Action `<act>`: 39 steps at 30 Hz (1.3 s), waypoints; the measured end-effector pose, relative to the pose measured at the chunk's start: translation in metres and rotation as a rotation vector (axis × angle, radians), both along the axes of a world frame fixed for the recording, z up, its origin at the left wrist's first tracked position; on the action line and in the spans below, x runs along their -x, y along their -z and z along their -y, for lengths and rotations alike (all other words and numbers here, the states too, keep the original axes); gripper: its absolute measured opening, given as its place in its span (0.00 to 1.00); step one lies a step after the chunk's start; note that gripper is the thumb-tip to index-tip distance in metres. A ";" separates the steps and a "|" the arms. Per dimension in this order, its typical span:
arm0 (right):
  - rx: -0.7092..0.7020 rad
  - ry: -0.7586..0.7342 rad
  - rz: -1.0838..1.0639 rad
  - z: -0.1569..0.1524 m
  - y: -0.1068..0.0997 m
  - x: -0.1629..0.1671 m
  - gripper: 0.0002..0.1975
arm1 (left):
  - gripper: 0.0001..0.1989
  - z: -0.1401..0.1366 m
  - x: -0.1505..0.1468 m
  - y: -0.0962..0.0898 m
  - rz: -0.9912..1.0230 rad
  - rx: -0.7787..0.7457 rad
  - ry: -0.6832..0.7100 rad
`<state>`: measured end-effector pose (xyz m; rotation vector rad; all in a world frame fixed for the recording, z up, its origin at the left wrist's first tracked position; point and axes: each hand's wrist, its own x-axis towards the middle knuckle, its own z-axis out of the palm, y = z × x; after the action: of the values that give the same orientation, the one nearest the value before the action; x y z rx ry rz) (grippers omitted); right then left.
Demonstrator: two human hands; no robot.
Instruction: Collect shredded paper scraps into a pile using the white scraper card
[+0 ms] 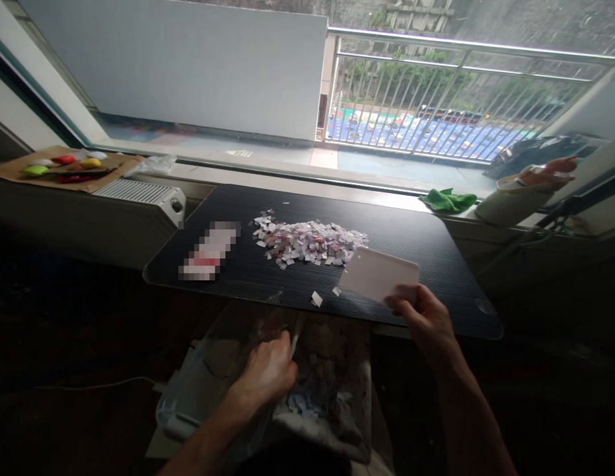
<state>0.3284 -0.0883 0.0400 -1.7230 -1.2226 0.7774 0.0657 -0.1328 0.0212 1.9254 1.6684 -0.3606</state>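
In my right hand (pixel 429 314) is a flat white rectangular card or thin plate (pixel 381 274), pinched at its near right corner. Its left edge reaches the right end of a wide heap of small cut paper pieces (pixel 310 241) on the dark table (pixel 421 231). Two loose paper pieces (pixel 316 299) lie near the table's front edge. Below that edge, my left hand (pixel 271 363) is closed beside a pale strip, over a clear plastic container (pixel 181 390); what the fingers grip is hidden. More paper scraps (pixel 312 393) lie under it in shadow.
A blurred white-and-red item (pixel 209 251) lies on the table's left. Beyond stand a radiator (pixel 141 195), a cardboard sheet (pixel 102 178) with colourful objects, a green cloth (pixel 448 200) and a pale pot (pixel 510 201) on the window sill. A white cable (pixel 104 382) runs at lower left.
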 end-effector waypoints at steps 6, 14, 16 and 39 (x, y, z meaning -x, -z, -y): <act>0.064 -0.058 -0.075 -0.005 0.010 -0.001 0.14 | 0.11 0.001 0.017 0.003 0.015 -0.023 -0.079; 0.125 -0.115 -0.162 -0.002 0.008 -0.003 0.14 | 0.10 -0.003 0.025 0.001 -0.010 0.009 -0.135; 0.145 -0.141 -0.168 -0.001 0.004 0.000 0.13 | 0.09 -0.002 0.025 0.001 -0.002 -0.004 -0.127; 0.173 -0.198 -0.300 -0.008 -0.006 0.027 0.15 | 0.09 -0.002 0.026 0.003 0.011 -0.020 -0.110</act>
<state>0.3012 -0.0805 0.0458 -1.5632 -1.1547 1.2440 0.0396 -0.1310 0.0182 1.8375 1.7676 -0.2910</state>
